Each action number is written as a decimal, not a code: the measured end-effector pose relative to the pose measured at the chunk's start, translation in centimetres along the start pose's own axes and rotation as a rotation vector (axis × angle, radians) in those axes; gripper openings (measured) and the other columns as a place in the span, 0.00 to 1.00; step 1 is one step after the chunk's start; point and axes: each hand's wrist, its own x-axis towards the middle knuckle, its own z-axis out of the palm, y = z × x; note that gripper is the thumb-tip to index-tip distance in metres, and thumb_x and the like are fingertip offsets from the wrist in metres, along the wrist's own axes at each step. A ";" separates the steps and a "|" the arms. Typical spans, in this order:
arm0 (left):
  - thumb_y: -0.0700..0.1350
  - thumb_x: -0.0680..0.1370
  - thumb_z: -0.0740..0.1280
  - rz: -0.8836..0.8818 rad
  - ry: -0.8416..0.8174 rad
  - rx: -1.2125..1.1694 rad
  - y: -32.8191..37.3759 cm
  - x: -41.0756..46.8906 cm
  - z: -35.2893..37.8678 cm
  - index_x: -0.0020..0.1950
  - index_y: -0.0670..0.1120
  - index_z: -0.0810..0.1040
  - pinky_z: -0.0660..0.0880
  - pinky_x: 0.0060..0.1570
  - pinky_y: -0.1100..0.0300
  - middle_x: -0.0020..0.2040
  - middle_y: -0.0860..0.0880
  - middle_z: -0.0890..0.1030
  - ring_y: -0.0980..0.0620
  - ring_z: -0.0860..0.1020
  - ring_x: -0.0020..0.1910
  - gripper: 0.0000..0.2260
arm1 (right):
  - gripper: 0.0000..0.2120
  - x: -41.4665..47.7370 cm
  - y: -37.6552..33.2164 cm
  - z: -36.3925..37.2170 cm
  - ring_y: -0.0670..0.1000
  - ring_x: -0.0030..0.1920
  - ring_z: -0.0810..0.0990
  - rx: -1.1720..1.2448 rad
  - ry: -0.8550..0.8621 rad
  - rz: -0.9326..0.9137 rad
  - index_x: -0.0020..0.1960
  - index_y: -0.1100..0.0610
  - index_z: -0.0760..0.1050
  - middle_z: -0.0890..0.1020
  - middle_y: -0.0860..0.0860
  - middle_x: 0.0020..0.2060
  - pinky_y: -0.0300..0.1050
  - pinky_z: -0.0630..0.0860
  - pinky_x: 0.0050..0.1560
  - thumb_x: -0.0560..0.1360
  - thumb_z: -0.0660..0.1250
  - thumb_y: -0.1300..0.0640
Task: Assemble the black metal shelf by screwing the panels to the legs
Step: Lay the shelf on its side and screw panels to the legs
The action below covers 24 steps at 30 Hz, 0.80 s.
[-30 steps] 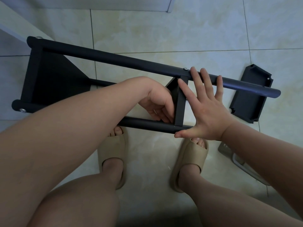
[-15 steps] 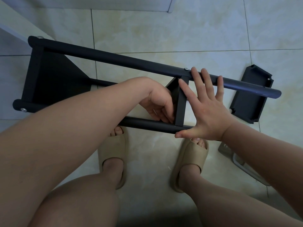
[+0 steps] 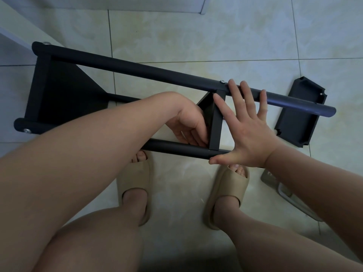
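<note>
A: Centre of frame, on the tiled floor [image 3: 196, 46]: black shelf frame [image 3: 137, 70] on its side, end panel [image 3: 59, 95] fixed at far left, middle panel [image 3: 215, 122] set between upper leg [image 3: 167, 76] and lower leg [image 3: 176, 149].

B: Best done square: panel flush to both legs, holes lined up, screw started by finger before tightening.

A: Right hand [image 3: 249, 134] spread wide and flat, fingers across the upper leg, thumb by the lower leg.

B: Left hand [image 3: 188, 124] curled behind the middle panel at the lower joint. Pinching a screw or not, impossible to tell. Spare panel [image 3: 300, 116] lying at right.
</note>
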 end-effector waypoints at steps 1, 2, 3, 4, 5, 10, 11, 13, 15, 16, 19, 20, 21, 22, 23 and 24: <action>0.40 0.78 0.69 0.003 0.003 -0.005 0.1 0.0 0.0 0.59 0.45 0.81 0.75 0.58 0.55 0.47 0.50 0.85 0.52 0.82 0.48 0.09 | 0.64 0.0 0.0 0.0 0.65 0.80 0.38 0.001 0.001 0.000 0.83 0.50 0.40 0.41 0.59 0.82 0.74 0.35 0.74 0.60 0.55 0.14; 0.39 0.78 0.69 0.006 0.006 -0.011 0.2 0.1 0.0 0.59 0.44 0.81 0.75 0.57 0.56 0.48 0.49 0.84 0.52 0.82 0.47 0.10 | 0.64 0.0 0.0 0.0 0.65 0.80 0.38 0.002 0.001 0.000 0.83 0.50 0.41 0.41 0.59 0.82 0.74 0.35 0.74 0.60 0.55 0.14; 0.37 0.78 0.68 0.013 0.008 -0.021 0.2 0.1 0.1 0.59 0.43 0.80 0.76 0.54 0.57 0.48 0.48 0.84 0.52 0.82 0.46 0.10 | 0.64 0.0 0.0 0.0 0.65 0.80 0.38 0.003 0.001 0.000 0.83 0.50 0.40 0.40 0.59 0.82 0.74 0.35 0.74 0.60 0.55 0.14; 0.36 0.78 0.68 0.021 0.007 -0.034 0.3 0.1 0.1 0.58 0.43 0.81 0.76 0.51 0.58 0.48 0.48 0.84 0.52 0.82 0.45 0.10 | 0.64 0.0 0.0 0.0 0.65 0.80 0.38 0.003 0.001 -0.002 0.83 0.49 0.40 0.40 0.59 0.81 0.74 0.35 0.73 0.60 0.55 0.14; 0.35 0.77 0.68 0.029 0.004 -0.051 0.3 0.0 0.0 0.56 0.43 0.81 0.76 0.50 0.60 0.48 0.48 0.84 0.53 0.82 0.44 0.09 | 0.64 0.0 0.1 0.1 0.65 0.80 0.38 0.003 0.002 -0.003 0.83 0.49 0.40 0.40 0.59 0.81 0.74 0.35 0.73 0.60 0.55 0.14; 0.40 0.78 0.69 0.031 -0.009 -0.060 0.3 -0.2 0.0 0.57 0.46 0.82 0.75 0.58 0.56 0.54 0.48 0.85 0.52 0.83 0.53 0.09 | 0.63 0.0 0.1 0.1 0.65 0.80 0.38 0.006 0.009 -0.008 0.83 0.50 0.40 0.41 0.59 0.81 0.73 0.34 0.73 0.60 0.53 0.14; 0.41 0.78 0.69 0.019 0.003 -0.032 0.2 -0.1 0.1 0.58 0.47 0.82 0.75 0.59 0.54 0.53 0.49 0.85 0.51 0.83 0.53 0.10 | 0.64 0.0 0.0 0.1 0.65 0.80 0.38 0.007 0.009 -0.007 0.83 0.50 0.40 0.40 0.59 0.81 0.73 0.34 0.73 0.60 0.53 0.14; 0.43 0.78 0.70 0.000 0.015 -0.003 0.2 0.0 0.3 0.60 0.47 0.81 0.74 0.59 0.54 0.50 0.49 0.85 0.50 0.82 0.52 0.11 | 0.64 0.0 0.0 0.1 0.65 0.80 0.38 0.008 0.008 -0.005 0.83 0.49 0.40 0.40 0.59 0.81 0.73 0.34 0.73 0.60 0.54 0.14; 0.42 0.78 0.69 0.005 0.013 -0.020 0.2 0.1 0.4 0.59 0.45 0.80 0.75 0.58 0.54 0.48 0.49 0.85 0.50 0.82 0.50 0.10 | 0.64 0.0 0.1 0.1 0.65 0.80 0.38 0.008 0.009 -0.003 0.83 0.49 0.40 0.40 0.59 0.82 0.73 0.34 0.73 0.60 0.54 0.14; 0.41 0.78 0.69 0.010 0.016 -0.027 0.2 0.1 0.4 0.58 0.45 0.81 0.75 0.56 0.55 0.47 0.49 0.85 0.50 0.82 0.49 0.09 | 0.64 0.0 0.1 0.1 0.65 0.80 0.38 0.008 0.009 -0.003 0.83 0.49 0.40 0.40 0.59 0.82 0.73 0.34 0.73 0.60 0.54 0.14; 0.38 0.78 0.68 0.020 0.024 -0.043 0.3 0.1 0.4 0.58 0.44 0.81 0.75 0.53 0.58 0.47 0.48 0.84 0.51 0.82 0.48 0.09 | 0.64 0.0 0.1 0.1 0.65 0.80 0.38 0.008 0.011 -0.004 0.83 0.49 0.40 0.40 0.59 0.81 0.73 0.34 0.73 0.60 0.54 0.14; 0.37 0.78 0.68 0.025 0.022 -0.054 0.3 0.1 0.4 0.59 0.43 0.80 0.75 0.53 0.58 0.49 0.47 0.84 0.51 0.82 0.47 0.11 | 0.64 0.0 0.0 0.1 0.65 0.80 0.38 0.006 0.012 -0.005 0.83 0.49 0.40 0.40 0.59 0.81 0.73 0.35 0.73 0.60 0.54 0.14; 0.36 0.78 0.68 0.030 0.017 -0.068 0.3 0.1 0.4 0.61 0.42 0.80 0.76 0.53 0.58 0.50 0.46 0.84 0.52 0.82 0.47 0.12 | 0.64 0.0 0.0 0.1 0.65 0.80 0.38 0.004 0.011 -0.006 0.83 0.49 0.40 0.40 0.59 0.81 0.73 0.35 0.73 0.60 0.54 0.14; 0.35 0.78 0.68 0.036 0.013 -0.080 0.3 0.1 0.3 0.61 0.42 0.80 0.76 0.53 0.58 0.51 0.46 0.83 0.52 0.82 0.46 0.13 | 0.64 0.0 0.0 0.1 0.65 0.80 0.38 0.002 0.009 -0.007 0.83 0.49 0.40 0.40 0.59 0.81 0.73 0.34 0.73 0.60 0.54 0.14; 0.35 0.77 0.67 0.043 0.008 -0.092 0.3 0.0 0.3 0.61 0.42 0.80 0.76 0.54 0.57 0.52 0.46 0.83 0.52 0.83 0.47 0.13 | 0.64 0.0 0.0 0.1 0.65 0.80 0.38 0.001 0.006 -0.007 0.83 0.49 0.40 0.41 0.59 0.81 0.73 0.34 0.73 0.60 0.54 0.14; 0.35 0.77 0.67 0.047 0.002 -0.099 0.3 -0.1 0.3 0.61 0.42 0.80 0.76 0.55 0.57 0.53 0.46 0.84 0.52 0.83 0.48 0.13 | 0.64 0.0 0.0 0.0 0.65 0.80 0.38 0.000 0.005 -0.007 0.83 0.50 0.40 0.41 0.60 0.81 0.73 0.34 0.73 0.60 0.54 0.14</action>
